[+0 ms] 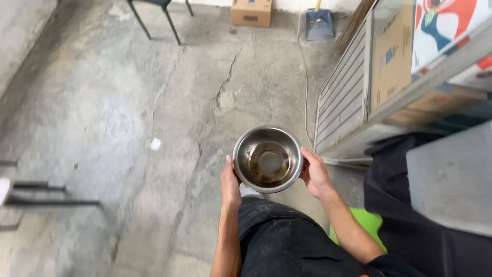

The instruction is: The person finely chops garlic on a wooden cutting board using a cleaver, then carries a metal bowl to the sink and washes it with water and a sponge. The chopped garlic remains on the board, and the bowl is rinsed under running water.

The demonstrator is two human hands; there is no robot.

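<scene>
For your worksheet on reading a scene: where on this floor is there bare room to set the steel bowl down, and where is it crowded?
Both hands, left hand and right hand, hold the steel bowl. Bare concrete floor spreads left of it, bordered by the chair legs above, the metal frame lower left and a white scrap. The right is crowded: metal rack, dark cloth.

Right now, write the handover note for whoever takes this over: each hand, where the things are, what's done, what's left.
Left hand: gripping the near left rim of the steel bowl.
Right hand: gripping the bowl's right rim.
Bowl: held level in front of the body, above the cracked concrete floor, upright. A shallow pool of brownish liquid with dark residue sits at the bottom.
Done: bowl is lifted and in both hands.
Left: the liquid is not yet emptied, and the bowl is not yet set down.
Nearby: dustpan and cardboard box by the far wall.
</scene>
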